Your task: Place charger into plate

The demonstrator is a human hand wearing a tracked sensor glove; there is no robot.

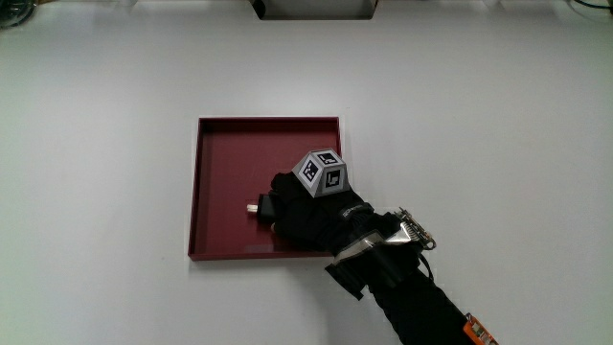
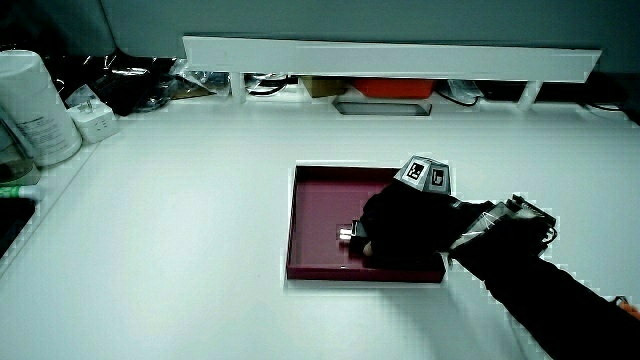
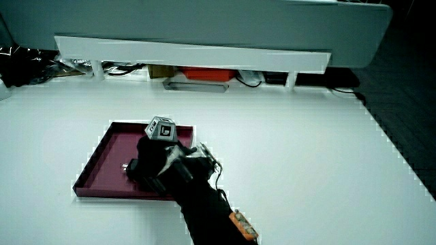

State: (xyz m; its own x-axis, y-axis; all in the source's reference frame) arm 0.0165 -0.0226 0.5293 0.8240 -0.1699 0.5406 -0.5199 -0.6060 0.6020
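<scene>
Forearm [image 1: 412,297] reaching in from person's edge of table [image 1: 105,192], crossing near rim of plate [image 1: 230,139]. Hand [image 1: 305,213] sitting low inside dark red square plate, patterned cube [image 1: 324,172] showing on its back. Fingers curling around charger [image 1: 261,206], clamping it; metal plug tip sticking out past fingertips, just above plate floor. Low white partition [image 2: 390,57] standing farthest from person.

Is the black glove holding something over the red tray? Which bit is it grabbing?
Yes. The hand holds the charger over the plate. Its fingers wrap the dark body; only the metal plug end pokes out.
</scene>
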